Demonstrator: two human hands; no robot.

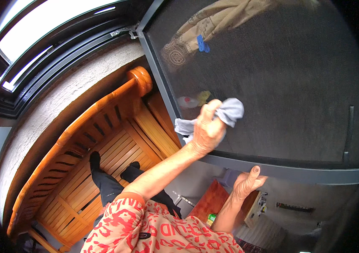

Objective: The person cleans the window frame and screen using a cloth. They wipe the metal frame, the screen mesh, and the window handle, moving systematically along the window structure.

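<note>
Cloth (pixel 232 110) was scrunched in my left hand (pixel 207 130) mid-picture, arm outstretched; lower right, my right hand (pixel 245 184) had its thumb on the gray frame (pixel 301 172), couldn't tell if gripping.

I class this place as a home, apparently a sitting area. Grounds: a varnished wooden settee (pixel 78 181) with slatted seat, on which I stand; a dark-framed window (pixel 49 80) beside it; patterned fabric (pixel 230 17) showing at the gray-framed panel (pixel 280 97); a reddish-brown wooden surface (pixel 208 200) beyond.
</note>
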